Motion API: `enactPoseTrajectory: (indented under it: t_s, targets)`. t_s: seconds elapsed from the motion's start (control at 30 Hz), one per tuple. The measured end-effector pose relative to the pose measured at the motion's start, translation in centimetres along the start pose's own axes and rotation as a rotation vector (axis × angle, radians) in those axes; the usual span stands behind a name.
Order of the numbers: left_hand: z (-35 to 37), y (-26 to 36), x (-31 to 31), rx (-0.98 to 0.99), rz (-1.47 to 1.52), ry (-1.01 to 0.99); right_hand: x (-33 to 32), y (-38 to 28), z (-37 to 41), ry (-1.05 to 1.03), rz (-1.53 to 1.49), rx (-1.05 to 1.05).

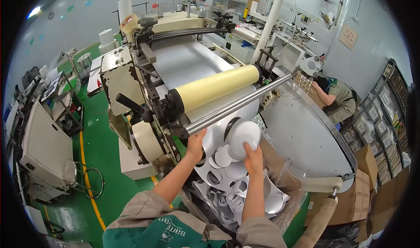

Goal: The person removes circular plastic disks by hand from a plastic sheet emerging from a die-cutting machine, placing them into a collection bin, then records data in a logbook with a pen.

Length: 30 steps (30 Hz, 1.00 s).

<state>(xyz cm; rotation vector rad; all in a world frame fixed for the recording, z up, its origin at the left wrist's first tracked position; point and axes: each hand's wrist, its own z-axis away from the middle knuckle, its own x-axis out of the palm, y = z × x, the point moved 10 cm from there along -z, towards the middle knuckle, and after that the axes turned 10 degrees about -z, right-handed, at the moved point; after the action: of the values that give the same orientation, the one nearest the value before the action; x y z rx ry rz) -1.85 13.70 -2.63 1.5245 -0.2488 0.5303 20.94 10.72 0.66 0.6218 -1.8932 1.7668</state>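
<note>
My right hand (253, 158) holds a round white disc (244, 139) by its lower edge, thumb on top, over the sheet coming off the machine. My left hand (196, 146) grips the left edge of the punched white sheet (211, 139), just below the steel bar (238, 104). Above the bar lies the yellow roller (216, 88), with the silvery web (186, 59) behind it. Under my hands, cut discs and perforated scrap (225, 204) lie heaped in a plastic-lined container.
A grey metal panel (306, 130) stands right of the bar. Beyond it a person (339, 97) bends over beside shelves (378, 121). Cardboard boxes (361, 195) stand at the lower right. A black handle (129, 103) sticks out on the machine's left side.
</note>
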Motion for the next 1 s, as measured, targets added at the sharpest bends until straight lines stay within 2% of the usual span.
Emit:
enactPoseTrajectory:
  t_s: [0.1,0.2,0.23,0.33,0.37,0.4,0.47,0.57,0.6,0.67,0.73,0.8,0.87,0.9,1.0]
  targets:
    - [2.7,-0.5,2.0,-0.078,0.048,-0.095,6.0,0.8,-2.0,-0.157,0.226,0.114]
    - [3.7,-0.8,1.8,-0.13,0.102,-0.111,7.1,4.0,-2.3,-0.238,0.2,0.353]
    - [4.0,-0.7,2.0,-0.152,0.073,-0.142,6.7,4.3,-2.2,-0.244,0.16,0.329]
    - [3.7,-0.2,2.7,-0.151,-0.011,-0.204,2.4,5.3,-1.7,-0.141,-0.186,0.185]
    - [3.8,0.8,3.2,-0.11,0.024,-0.171,0.8,5.7,-1.4,-0.119,-0.418,0.188]
    - [3.2,1.2,2.8,-0.091,0.01,-0.134,-1.8,5.5,-0.8,0.028,-0.557,0.152]
    - [1.3,1.8,1.6,-0.03,0.051,-0.132,-4.0,3.6,0.5,0.171,-0.694,0.099]
    - [-0.9,3.3,0.7,-0.014,0.218,-0.072,-2.3,-1.5,1.1,0.053,-0.306,-0.005]
    - [-1.2,4.2,0.9,-0.011,0.203,-0.069,-2.4,-1.6,0.3,0.034,-0.151,0.003]
    - [-2.5,3.3,1.3,-0.039,0.287,-0.197,1.4,-2.9,-0.4,-0.047,0.013,-0.016]
    - [-1.1,3.8,2.3,-0.076,0.299,-0.143,4.4,-2.6,-1.3,-0.084,0.147,0.023]
    - [1.2,3.9,2.8,-0.057,0.216,-0.058,7.7,-1.8,-2.1,-0.175,0.205,0.038]
    - [2.3,1.0,2.8,-0.115,0.177,-0.171,9.3,-0.4,-2.1,-0.164,0.319,0.145]
    - [3.0,0.0,2.5,-0.143,0.176,-0.163,9.5,0.2,-2.1,-0.154,0.376,0.199]
    - [3.9,-1.9,2.0,-0.187,0.172,-0.188,7.2,4.8,-2.1,-0.189,0.144,0.368]
